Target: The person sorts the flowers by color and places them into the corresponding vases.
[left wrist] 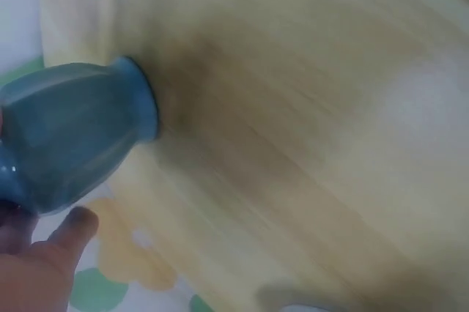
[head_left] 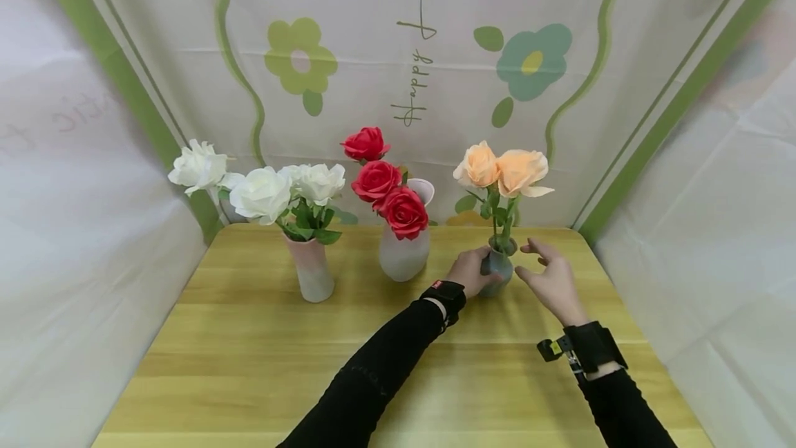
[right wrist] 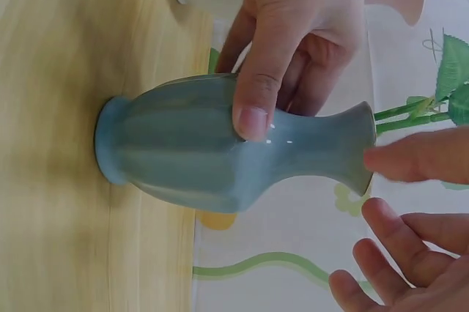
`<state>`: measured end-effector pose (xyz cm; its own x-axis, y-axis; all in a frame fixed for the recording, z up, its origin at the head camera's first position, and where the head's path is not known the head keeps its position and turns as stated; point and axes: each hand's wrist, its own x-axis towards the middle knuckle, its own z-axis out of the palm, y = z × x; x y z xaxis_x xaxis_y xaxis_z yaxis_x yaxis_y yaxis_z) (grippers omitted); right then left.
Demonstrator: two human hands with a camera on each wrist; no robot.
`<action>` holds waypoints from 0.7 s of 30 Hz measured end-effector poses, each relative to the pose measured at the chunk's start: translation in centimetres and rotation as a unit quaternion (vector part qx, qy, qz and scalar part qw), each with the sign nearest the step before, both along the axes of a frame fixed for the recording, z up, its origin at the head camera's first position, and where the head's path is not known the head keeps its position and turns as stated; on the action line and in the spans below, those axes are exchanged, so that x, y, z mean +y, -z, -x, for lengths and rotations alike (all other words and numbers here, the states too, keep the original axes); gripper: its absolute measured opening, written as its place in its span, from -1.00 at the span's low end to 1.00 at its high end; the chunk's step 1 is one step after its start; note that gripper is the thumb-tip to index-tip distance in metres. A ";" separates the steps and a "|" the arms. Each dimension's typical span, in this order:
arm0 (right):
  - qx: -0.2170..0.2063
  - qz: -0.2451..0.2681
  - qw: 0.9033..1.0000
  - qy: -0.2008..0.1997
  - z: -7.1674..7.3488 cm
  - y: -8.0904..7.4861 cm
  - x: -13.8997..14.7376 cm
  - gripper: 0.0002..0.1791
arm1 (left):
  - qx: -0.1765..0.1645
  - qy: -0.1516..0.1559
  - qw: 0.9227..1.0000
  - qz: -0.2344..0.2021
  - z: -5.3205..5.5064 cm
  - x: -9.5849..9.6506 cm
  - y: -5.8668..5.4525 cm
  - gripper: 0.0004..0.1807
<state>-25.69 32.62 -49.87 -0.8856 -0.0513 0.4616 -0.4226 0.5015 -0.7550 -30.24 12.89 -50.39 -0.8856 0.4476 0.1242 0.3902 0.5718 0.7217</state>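
Observation:
My left hand [head_left: 468, 272] grips the small blue-grey vase [head_left: 499, 265] from its left side. In the right wrist view the thumb lies across the shoulder of the vase [right wrist: 190, 143], just below its neck. Two peach roses [head_left: 521, 171] on green stems stand in it. To the right of the vase is my right hand [head_left: 556, 285], fingers spread and holding nothing. One fingertip [right wrist: 381, 162] overlaps the flared rim in the right wrist view. The left wrist view shows the vase's foot [left wrist: 139, 99] close to the wooden table.
Red roses [head_left: 405, 211] fill a white vase [head_left: 403, 254] at the back middle of the wooden table [head_left: 249, 365]. Farther left, white roses [head_left: 261, 193] stand in a pink-and-white vase [head_left: 314, 272]. A printed cloth [head_left: 367, 68] hangs right behind the table.

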 end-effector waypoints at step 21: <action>0.033 -0.068 0.996 0.047 -7.4 -1.3 -2.1 -0.60 | 0.053 0.095 0.990 0.089 -8.2 -9.9 -1.8 -0.32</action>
<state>-18.27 30.54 -48.55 -0.8579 -0.0358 0.5126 -0.4151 0.6362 -0.6503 -22.02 3.00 -48.55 -0.7692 0.6283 0.1163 0.5715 0.5951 0.5650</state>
